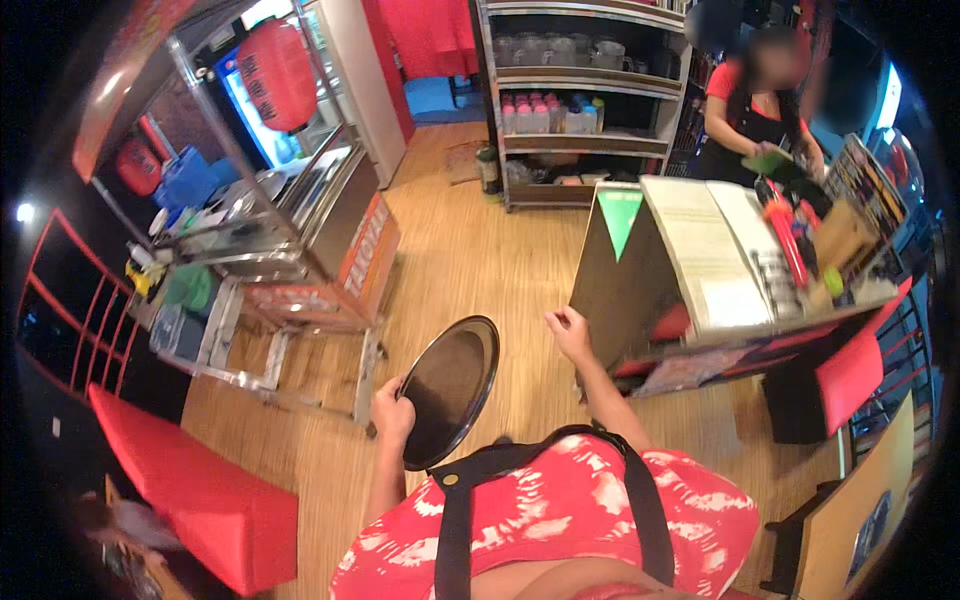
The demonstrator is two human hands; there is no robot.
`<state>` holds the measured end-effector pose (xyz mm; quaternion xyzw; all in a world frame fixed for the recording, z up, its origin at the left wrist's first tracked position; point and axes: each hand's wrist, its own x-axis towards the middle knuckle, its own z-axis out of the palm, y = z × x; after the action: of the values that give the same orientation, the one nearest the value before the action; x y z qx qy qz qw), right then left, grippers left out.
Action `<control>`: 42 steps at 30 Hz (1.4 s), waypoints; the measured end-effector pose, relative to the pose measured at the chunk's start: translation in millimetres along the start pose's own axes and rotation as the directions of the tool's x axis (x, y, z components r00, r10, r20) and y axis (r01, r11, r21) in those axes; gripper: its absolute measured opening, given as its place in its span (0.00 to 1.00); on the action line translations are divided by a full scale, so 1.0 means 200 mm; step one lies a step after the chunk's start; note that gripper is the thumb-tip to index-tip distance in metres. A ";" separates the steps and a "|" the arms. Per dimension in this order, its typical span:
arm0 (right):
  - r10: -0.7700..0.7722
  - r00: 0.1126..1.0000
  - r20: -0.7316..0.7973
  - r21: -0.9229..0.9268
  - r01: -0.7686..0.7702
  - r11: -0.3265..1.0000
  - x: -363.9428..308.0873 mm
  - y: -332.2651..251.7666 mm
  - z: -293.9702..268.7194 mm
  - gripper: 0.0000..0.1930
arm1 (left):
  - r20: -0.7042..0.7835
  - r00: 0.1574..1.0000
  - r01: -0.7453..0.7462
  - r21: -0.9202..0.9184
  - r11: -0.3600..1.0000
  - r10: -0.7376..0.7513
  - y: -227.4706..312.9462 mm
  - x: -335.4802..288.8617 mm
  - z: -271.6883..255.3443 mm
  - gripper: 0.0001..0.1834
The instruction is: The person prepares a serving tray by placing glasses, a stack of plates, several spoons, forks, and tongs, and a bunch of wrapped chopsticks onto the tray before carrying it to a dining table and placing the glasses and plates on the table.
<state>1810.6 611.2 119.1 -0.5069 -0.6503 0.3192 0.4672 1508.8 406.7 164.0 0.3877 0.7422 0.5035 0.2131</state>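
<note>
A round black serving tray [450, 388] hangs tilted at my left side. My left hand [392, 412] is closed on its rim, with the thumb over the edge. Out in front of my body, my right hand [570, 332] is raised with its fingers curled in. Nothing shows in that hand, and it touches nothing. It is nearest to the dark side panel of the counter [628, 290] on the right.
A food cart [320, 265] with a red lantern [275, 75] stands left. Metal shelves [590, 88] hold glass jugs and bottles at the back. A co-worker [750, 120] stands behind the counter, holding something green. Red benches [190, 490] flank the wooden floor [490, 260].
</note>
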 end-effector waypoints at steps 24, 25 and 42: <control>-0.020 0.997 -0.072 -0.189 0.007 0.982 1.96 -0.22 -0.06 0.20 | 0.618 0.722 -0.474 0.113 0.873 0.312 0.90 1.38 0.77 0.15; -0.015 0.995 -0.101 -0.184 -0.004 0.983 2.02 -0.22 -0.04 0.20 | 0.616 0.703 -0.474 0.034 0.880 0.355 0.90 1.43 0.83 0.17; 0.160 0.862 -0.480 -0.198 -0.284 0.938 1.97 0.10 -0.25 0.17 | 0.882 0.301 -0.614 -0.110 0.782 0.361 1.22 1.86 1.44 0.47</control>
<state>1844.6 990.3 230.9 -0.6969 -0.4950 0.1545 0.4953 1575.0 915.3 298.8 0.8172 0.4280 0.1777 0.3427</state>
